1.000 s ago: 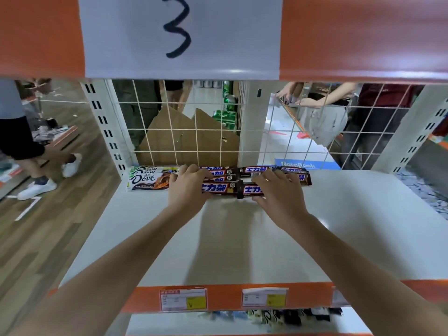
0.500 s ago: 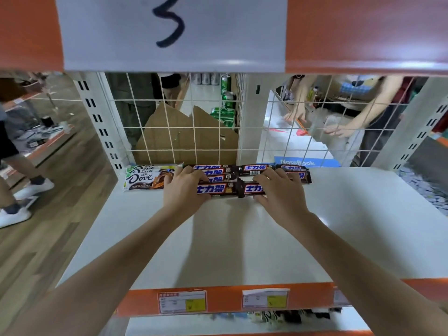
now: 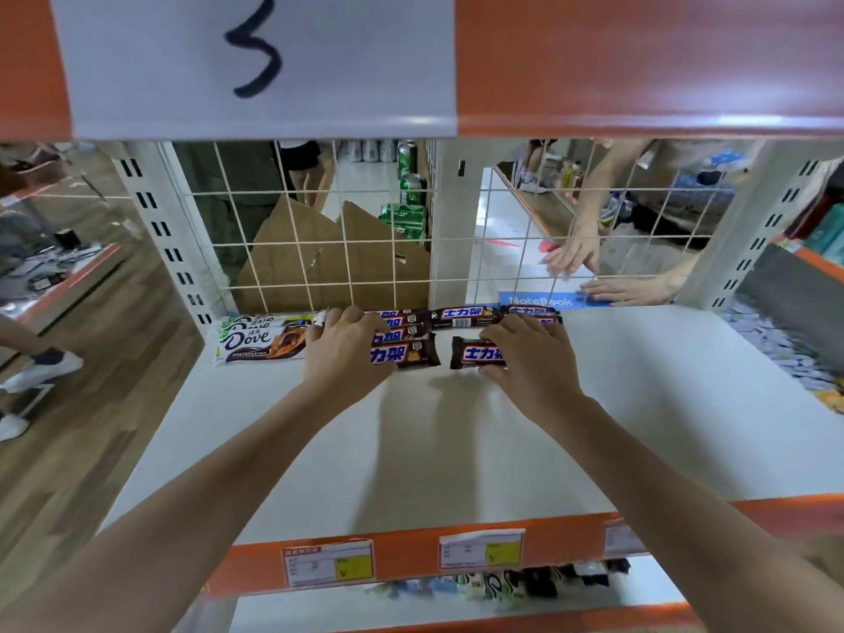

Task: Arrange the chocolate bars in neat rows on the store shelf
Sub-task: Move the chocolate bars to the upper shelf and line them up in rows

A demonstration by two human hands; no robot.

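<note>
Left hand [image 3: 347, 354] resting on stacked brown bars [image 3: 402, 347] beside Dove bars [image 3: 260, 342], right hand [image 3: 525, 354] pinching one brown bar [image 3: 475, 354], white shelf [image 3: 456, 440], wire back

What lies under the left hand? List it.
The left hand covers the left ends of stacked brown chocolate bars and the Dove bar's right end. Those covered ends cannot be seen.

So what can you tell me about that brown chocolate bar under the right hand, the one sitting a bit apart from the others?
The front right Snickers bar is in a glossy dark brown wrapper with a crimped left end and white-and-blue Chinese lettering. It lies flat, lengthwise left to right, on the white shelf, in the front row. The right hand covers its right half, thumb at the near edge. A small gap separates it from the front left Snickers bar.
</note>
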